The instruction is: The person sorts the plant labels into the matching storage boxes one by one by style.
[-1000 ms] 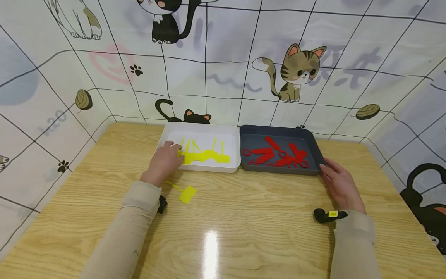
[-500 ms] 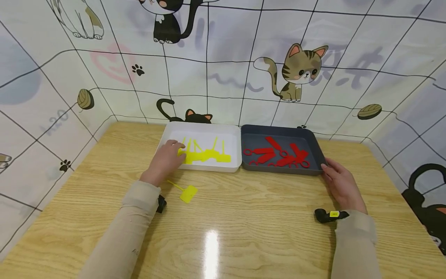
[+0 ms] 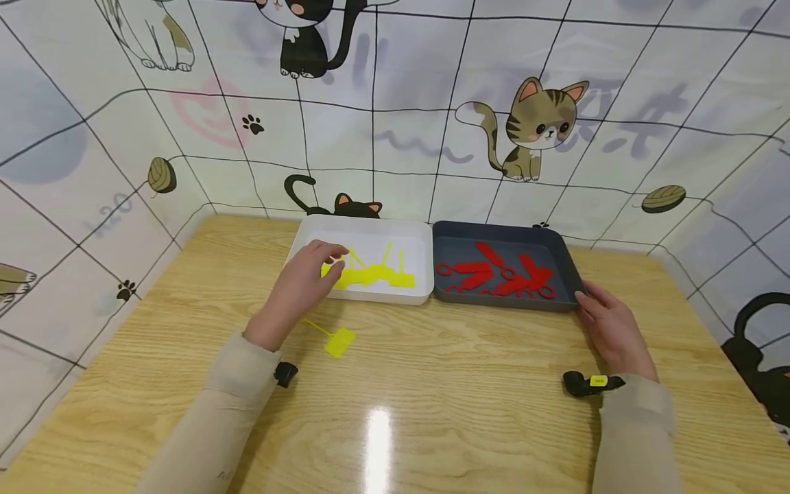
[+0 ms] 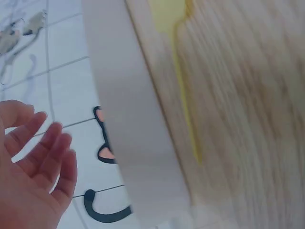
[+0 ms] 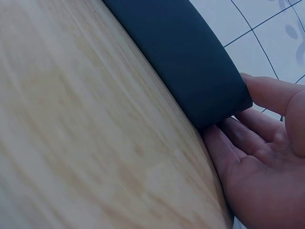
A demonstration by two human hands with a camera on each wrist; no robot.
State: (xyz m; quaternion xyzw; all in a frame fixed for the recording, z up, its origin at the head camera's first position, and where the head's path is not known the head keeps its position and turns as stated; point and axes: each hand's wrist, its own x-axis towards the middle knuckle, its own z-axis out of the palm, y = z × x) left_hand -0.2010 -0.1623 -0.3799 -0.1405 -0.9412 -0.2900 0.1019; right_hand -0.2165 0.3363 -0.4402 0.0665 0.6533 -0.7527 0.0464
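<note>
My left hand is over the left part of a white tray, its fingers loosely bent, with nothing visible between them. In the left wrist view the same hand is beyond the tray wall, fingers spread. Several flat yellow tags with thin stems lie in the white tray, partly hidden by the hand. One more yellow tag lies on the table in front. My right hand holds the near right corner of a dark grey tray, thumb at its rim, fingers against its outer side.
Several red tags with ring ends lie in the dark tray. Both trays stand side by side at the back of the wooden table. A cat-patterned sheet hangs behind and at both sides.
My left hand has risen slightly from the yellow tags and shifted right, with thumb and fingertips more in sight. The right hand stays at the dark tray. The head view has turned slightly left.
</note>
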